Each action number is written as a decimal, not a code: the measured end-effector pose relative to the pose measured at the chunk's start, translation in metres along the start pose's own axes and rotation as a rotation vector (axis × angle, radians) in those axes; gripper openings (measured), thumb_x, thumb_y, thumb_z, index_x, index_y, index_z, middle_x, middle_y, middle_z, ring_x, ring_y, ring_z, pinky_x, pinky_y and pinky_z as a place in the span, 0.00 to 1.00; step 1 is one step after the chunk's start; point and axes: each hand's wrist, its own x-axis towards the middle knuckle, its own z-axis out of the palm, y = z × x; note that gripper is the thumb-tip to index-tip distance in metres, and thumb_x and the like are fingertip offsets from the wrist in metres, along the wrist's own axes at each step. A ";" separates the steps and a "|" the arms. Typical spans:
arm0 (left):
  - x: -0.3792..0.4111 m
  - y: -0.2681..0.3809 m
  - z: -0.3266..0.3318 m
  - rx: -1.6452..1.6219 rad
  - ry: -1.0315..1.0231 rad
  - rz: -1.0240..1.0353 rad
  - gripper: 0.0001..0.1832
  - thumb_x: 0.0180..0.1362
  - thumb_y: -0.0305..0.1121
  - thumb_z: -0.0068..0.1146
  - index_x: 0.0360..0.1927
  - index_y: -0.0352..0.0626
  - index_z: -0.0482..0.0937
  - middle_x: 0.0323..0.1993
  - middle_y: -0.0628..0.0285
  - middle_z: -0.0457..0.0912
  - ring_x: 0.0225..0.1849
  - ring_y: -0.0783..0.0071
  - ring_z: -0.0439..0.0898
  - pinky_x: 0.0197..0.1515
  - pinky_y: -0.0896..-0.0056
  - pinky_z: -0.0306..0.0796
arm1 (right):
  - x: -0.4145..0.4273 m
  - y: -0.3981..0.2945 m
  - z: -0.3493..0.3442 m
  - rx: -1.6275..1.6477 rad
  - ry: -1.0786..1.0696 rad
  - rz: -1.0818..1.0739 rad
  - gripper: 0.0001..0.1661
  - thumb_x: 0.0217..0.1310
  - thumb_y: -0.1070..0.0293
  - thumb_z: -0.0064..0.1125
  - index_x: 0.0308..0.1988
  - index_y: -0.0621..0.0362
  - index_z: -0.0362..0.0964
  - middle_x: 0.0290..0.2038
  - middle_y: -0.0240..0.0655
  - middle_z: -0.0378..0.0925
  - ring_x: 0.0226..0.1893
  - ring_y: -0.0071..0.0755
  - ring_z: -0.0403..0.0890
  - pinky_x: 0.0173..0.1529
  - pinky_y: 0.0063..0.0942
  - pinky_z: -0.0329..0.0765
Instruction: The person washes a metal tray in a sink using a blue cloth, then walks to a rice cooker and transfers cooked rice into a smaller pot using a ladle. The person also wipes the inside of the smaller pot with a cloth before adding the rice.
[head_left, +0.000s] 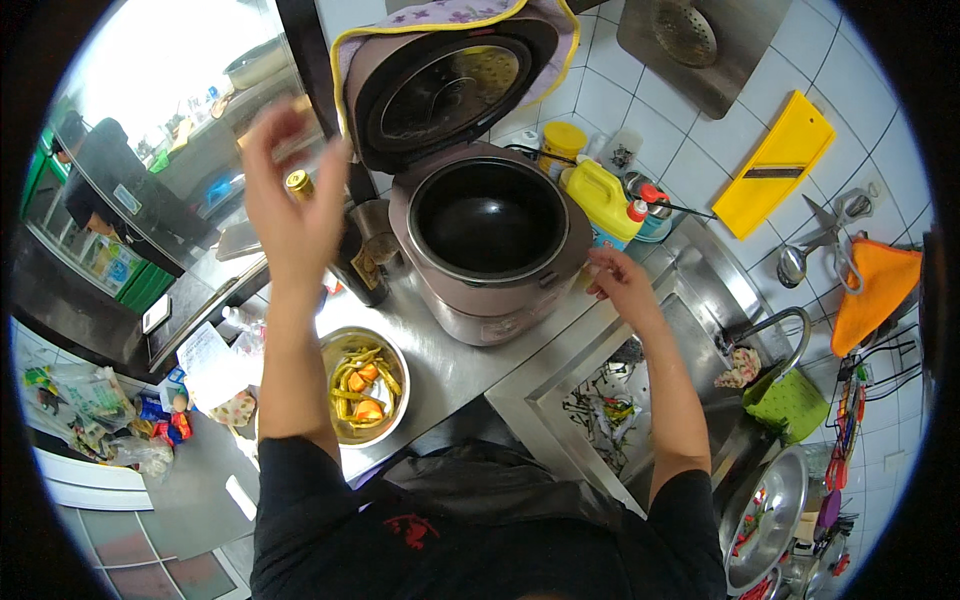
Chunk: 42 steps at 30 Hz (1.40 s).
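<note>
A rice cooker (491, 319) stands on the steel counter with its lid (454, 86) raised. Its dark inner pot (487, 217) shows a bare, shiny bottom. My left hand (296, 195), blurred, is held up left of the lid with the fingers apart and nothing visible in it. Behind that hand a bottle's gold cap (299, 181) shows. My right hand (621, 285) is at the cooker's right side, fingers loosely bent; nothing shows in them, and whether they touch the cooker is unclear. Below my left forearm sits a steel bowl (406, 382) holding green beans (345, 394) and orange chunks (367, 411).
To the right is a steel sink (540, 405) with vegetable scraps (615, 412). A yellow jug (600, 196) stands behind the cooker. A yellow slicer (776, 165) and scissors (844, 225) hang on the tiles. A person (112, 176) appears beyond the glass at left.
</note>
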 end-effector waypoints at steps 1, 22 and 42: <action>-0.017 0.011 0.000 -0.058 -0.054 0.022 0.19 0.50 0.26 0.54 0.46 0.39 0.67 0.38 0.60 0.73 0.37 0.75 0.72 0.38 0.78 0.67 | 0.007 -0.006 -0.001 -0.047 0.018 -0.004 0.16 0.54 0.73 0.50 0.46 0.61 0.65 0.32 0.30 0.72 0.23 0.21 0.73 0.25 0.19 0.70; -0.049 -0.069 0.075 0.883 -1.271 -0.620 0.29 0.43 0.56 0.56 0.38 0.39 0.78 0.40 0.54 0.77 0.44 0.62 0.76 0.43 0.67 0.71 | 0.144 -0.039 0.051 -1.070 0.184 0.087 0.25 0.45 0.48 0.56 0.33 0.60 0.74 0.33 0.45 0.77 0.36 0.44 0.77 0.39 0.37 0.73; -0.074 -0.089 0.063 0.162 -0.711 -0.977 0.17 0.41 0.37 0.59 0.26 0.29 0.75 0.18 0.54 0.76 0.21 0.66 0.77 0.23 0.71 0.72 | 0.181 0.003 0.023 -0.484 0.195 -0.039 0.14 0.40 0.61 0.61 0.23 0.61 0.71 0.19 0.35 0.72 0.23 0.27 0.72 0.30 0.24 0.68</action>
